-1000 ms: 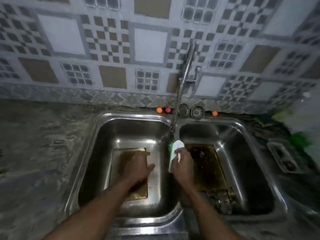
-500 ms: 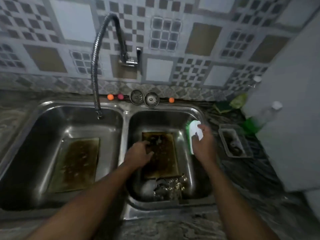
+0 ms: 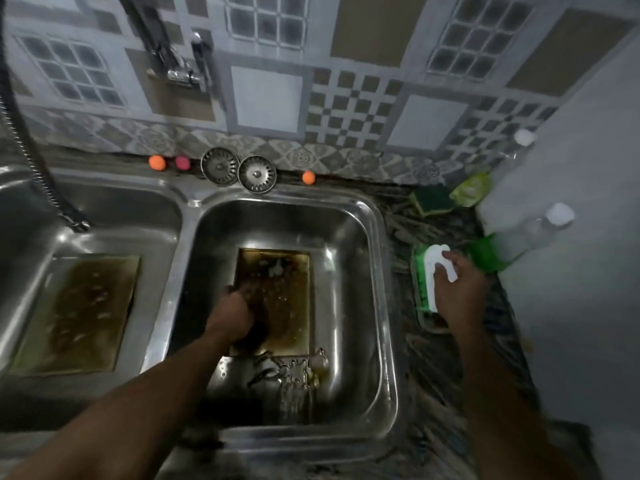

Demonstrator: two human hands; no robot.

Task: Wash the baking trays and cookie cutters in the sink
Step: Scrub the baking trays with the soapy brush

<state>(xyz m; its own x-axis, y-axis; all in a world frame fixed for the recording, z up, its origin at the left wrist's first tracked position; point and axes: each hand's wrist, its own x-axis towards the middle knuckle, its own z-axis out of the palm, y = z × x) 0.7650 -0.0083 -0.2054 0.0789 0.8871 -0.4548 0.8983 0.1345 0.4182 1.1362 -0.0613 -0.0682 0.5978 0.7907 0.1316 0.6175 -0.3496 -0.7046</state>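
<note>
Since the frame half a second back, our right hand (image 3: 457,292) has carried the scrub brush (image 3: 431,271) off the right basin's rim and out over the worktop (image 3: 433,375). It now sits above a small clear dish (image 3: 427,323). Our left hand (image 3: 235,310) stays down in the right basin.

Progress, as we judge it: early. The double sink (image 3: 381,237) is glossy stainless steel with rounded corners and wet glare. The worktop is dark veined stone.

- **Left-basin baking tray** (image 3: 76,306): lies flat, a thin rectangular sheet with a brown baked-on film all over. Not clean.
- **Right-basin baking tray** (image 3: 287,306): same shape, same brown crust, with a few pale spots near the far end. Not clean.

No running water is visible.

- **Left grip:** fingers curled at the right-basin tray's left edge. It is too blurred to say whether they hold it or just press, so we cannot tell.
- **Right grip:** wrapped around the brush's white plastic handle, green bristle base facing left.

We guess the brush is going for soap, and scrubbing both trays is still to come.

The cookie cutters (image 3: 287,372) are piled at the near end of the right basin, touching the tray's near edge. They are thin shiny metal outlines, tangled, with shapes unreadable. They look untouched and are still to wash.

Two round perforated steel strainers (image 3: 257,174) lean at the backsplash.
</note>
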